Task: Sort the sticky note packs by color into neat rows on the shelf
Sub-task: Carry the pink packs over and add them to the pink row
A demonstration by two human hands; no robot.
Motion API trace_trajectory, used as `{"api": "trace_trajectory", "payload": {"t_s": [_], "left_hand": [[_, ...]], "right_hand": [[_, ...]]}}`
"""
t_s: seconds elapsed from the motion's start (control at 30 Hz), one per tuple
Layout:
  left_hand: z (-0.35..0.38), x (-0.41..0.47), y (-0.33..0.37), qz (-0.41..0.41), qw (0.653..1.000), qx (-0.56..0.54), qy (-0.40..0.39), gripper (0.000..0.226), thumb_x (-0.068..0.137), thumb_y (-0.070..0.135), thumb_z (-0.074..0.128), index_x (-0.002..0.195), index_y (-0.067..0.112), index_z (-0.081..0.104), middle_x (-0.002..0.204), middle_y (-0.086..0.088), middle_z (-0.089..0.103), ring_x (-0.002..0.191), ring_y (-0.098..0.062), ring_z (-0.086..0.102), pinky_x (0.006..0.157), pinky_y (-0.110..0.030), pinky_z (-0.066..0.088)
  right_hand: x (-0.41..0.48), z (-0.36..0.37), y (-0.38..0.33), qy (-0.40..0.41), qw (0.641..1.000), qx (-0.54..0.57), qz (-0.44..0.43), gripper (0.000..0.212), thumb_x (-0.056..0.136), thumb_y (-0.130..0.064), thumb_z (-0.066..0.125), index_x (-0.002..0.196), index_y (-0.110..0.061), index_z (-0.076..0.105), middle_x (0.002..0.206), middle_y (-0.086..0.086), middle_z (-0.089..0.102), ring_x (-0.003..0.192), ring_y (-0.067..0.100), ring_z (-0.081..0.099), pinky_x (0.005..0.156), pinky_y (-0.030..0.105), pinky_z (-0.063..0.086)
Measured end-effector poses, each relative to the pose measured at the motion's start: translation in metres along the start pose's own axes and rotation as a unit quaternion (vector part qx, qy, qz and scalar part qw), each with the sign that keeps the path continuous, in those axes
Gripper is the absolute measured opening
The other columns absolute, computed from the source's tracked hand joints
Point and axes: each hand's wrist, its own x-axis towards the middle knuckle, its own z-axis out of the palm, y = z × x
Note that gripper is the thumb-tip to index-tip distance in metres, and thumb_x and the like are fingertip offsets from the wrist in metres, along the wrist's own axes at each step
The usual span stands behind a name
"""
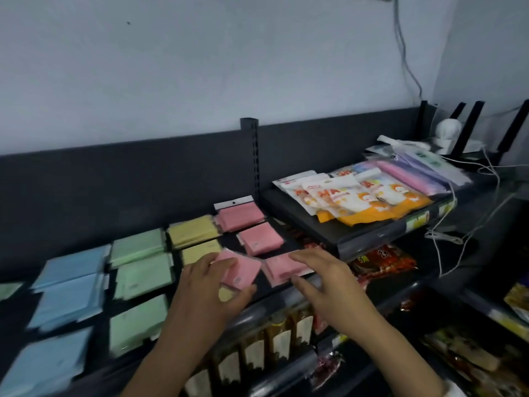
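Shelf edge (263,285): left grip (206,285) clamps pink pack (244,270); right grip (323,279), flat, touches neighbouring pack (276,271).

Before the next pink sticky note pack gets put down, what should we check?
1. Left hand has a grip on the tilted pink pack: ok.
2. That pack is square with its row: not ok, it is askew.
3. Right hand steadies the front pink pack: ok, fingers rest on it.
4. Pink row holds only pink, judging by the back pink pack and middle pink pack: ok.
5. Yellow pack under the left hand lies straight: cannot tell, mostly hidden.
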Motion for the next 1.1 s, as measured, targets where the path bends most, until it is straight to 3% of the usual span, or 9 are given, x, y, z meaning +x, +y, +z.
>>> {"api": "trace_trajectory", "payload": {"t_s": [0.17, 0.37, 0.6, 0.67, 0.83, 1.0, 1.1], "left_hand": [[0.036, 0.019, 0.043, -0.031, 0.999, 0.035, 0.015, 0.058, 0.079, 0.059, 0.054, 0.127, 0.026, 0.052, 0.137, 0.000, 0.044, 0.121, -0.019, 0.036, 0.103, -0.031, 0.032], [0.069, 0.045, 0.082, -0.067, 0.994, 0.083, 0.015, 0.057, 0.085, 0.063, 0.041, 0.126, 0.024, 0.050, 0.150, -0.007, 0.027, 0.128, -0.027, 0.032, 0.107, -0.034, 0.026], [0.097, 0.051, 0.087, -0.076, 0.983, 0.169, -0.011, 0.060, 0.085, 0.068, 0.033, 0.119, 0.023, 0.053, 0.130, -0.002, 0.044, 0.110, -0.021, 0.039, 0.089, -0.030, 0.038], [0.100, 0.046, 0.086, -0.068, 0.980, 0.185, -0.022, 0.061, 0.086, 0.066, 0.032, 0.126, 0.023, 0.047, 0.132, -0.003, 0.041, 0.112, -0.020, 0.039, 0.089, -0.029, 0.038], [0.099, 0.044, 0.082, -0.046, 0.971, 0.231, -0.032, 0.055, 0.090, 0.060, 0.030, 0.133, 0.027, 0.038, 0.132, 0.000, 0.037, 0.113, -0.018, 0.039, 0.085, -0.029, 0.037], [0.097, 0.040, 0.074, -0.046, 0.965, 0.259, -0.005, 0.057, 0.081, 0.062, 0.048, 0.125, 0.026, 0.053, 0.118, -0.001, 0.056, 0.101, -0.022, 0.055, 0.074, -0.036, 0.046], [0.087, 0.032, 0.063, -0.036, 0.964, 0.262, 0.026, 0.059, 0.078, 0.065, 0.044, 0.117, 0.024, 0.061, 0.107, 0.002, 0.064, 0.091, -0.021, 0.062, 0.063, -0.034, 0.050]], "right_hand": [[0.004, -0.033, 0.044, -0.013, 1.000, -0.007, -0.007, 0.040, 0.089, -0.019, 0.061, 0.128, -0.020, 0.055, 0.122, -0.011, 0.053, 0.109, -0.005, 0.042, 0.087, -0.011, 0.018], [0.009, -0.049, 0.075, -0.015, 1.000, 0.008, -0.004, 0.039, 0.088, -0.019, 0.061, 0.127, -0.021, 0.056, 0.121, -0.013, 0.052, 0.112, 0.000, 0.048, 0.092, -0.001, 0.026], [0.015, -0.053, 0.092, -0.029, 0.999, 0.013, -0.011, 0.040, 0.089, -0.018, 0.061, 0.128, -0.022, 0.055, 0.119, -0.017, 0.048, 0.112, -0.002, 0.045, 0.095, 0.002, 0.027], [0.017, -0.053, 0.098, -0.034, 0.999, 0.009, -0.011, 0.039, 0.089, -0.019, 0.061, 0.128, -0.023, 0.054, 0.120, -0.017, 0.048, 0.112, -0.003, 0.044, 0.092, -0.003, 0.023], [0.020, -0.050, 0.102, -0.039, 0.999, 0.019, -0.017, 0.038, 0.088, -0.018, 0.061, 0.126, -0.023, 0.056, 0.119, -0.018, 0.048, 0.115, 0.000, 0.046, 0.095, 0.000, 0.024], [0.023, -0.043, 0.093, -0.055, 0.997, 0.033, -0.038, 0.038, 0.090, -0.021, 0.059, 0.128, -0.024, 0.054, 0.121, -0.019, 0.047, 0.114, -0.002, 0.044, 0.087, -0.009, 0.021], [0.027, -0.037, 0.085, -0.053, 0.996, 0.042, -0.052, 0.037, 0.089, -0.019, 0.059, 0.126, -0.023, 0.055, 0.118, -0.018, 0.048, 0.111, -0.002, 0.045, 0.089, -0.007, 0.023]]}}
